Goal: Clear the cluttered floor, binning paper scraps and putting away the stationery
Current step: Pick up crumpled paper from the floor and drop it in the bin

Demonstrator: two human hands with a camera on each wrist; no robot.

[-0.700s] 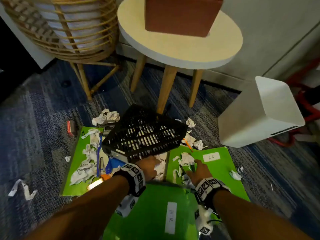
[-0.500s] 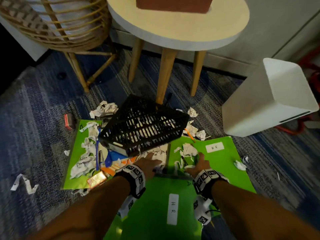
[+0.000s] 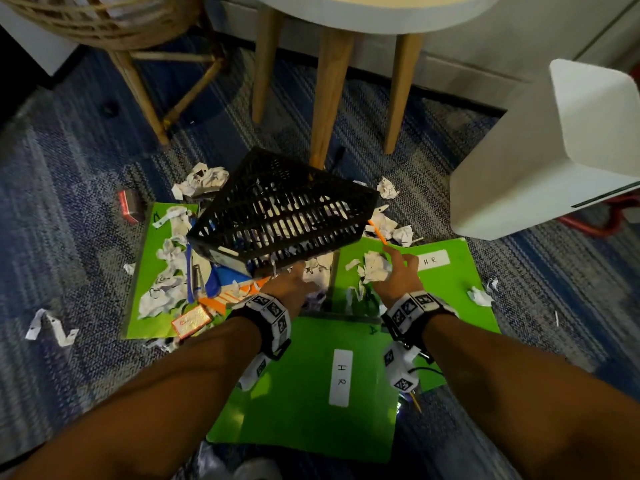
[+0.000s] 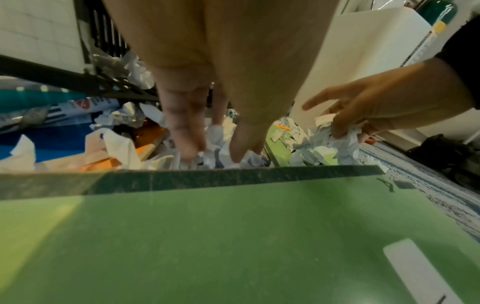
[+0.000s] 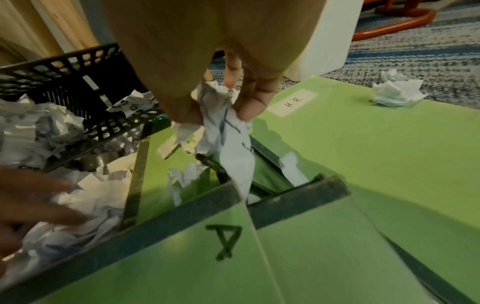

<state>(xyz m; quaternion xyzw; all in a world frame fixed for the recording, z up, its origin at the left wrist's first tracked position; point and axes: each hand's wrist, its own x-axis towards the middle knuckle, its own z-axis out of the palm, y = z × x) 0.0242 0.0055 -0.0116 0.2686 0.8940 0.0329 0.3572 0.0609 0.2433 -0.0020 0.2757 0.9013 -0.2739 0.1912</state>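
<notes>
A black slotted basket [image 3: 280, 216] lies tipped over among crumpled paper scraps [image 3: 166, 292] and green folders [image 3: 311, 393]. My left hand [image 4: 213, 152] reaches under the basket's near edge, its straight fingertips resting on a heap of scraps [image 4: 218, 133]. Over the right-hand folder [image 3: 450, 285], my right hand [image 5: 221, 107] pinches a crumpled paper scrap [image 5: 226, 131] between thumb and fingers; part of it hangs down. An orange pencil [image 3: 377, 233] lies just beyond that hand. Blue pens [image 3: 190, 268] lie on the left folder [image 3: 145, 271].
A white bin [image 3: 554, 150] stands on the carpet at the right. The wooden legs [image 3: 329, 98] of a round table rise behind the basket, with a wicker stand [image 3: 138, 74] at the left. On the carpet are a red-edged item [image 3: 130, 206], a gold card [image 3: 190, 322] and loose paper strips [image 3: 48, 327].
My right hand has closed on a crumpled scrap and lifted it off the right folder. The left hand has pushed forward into the scraps under the basket. The view has tilted down.
</notes>
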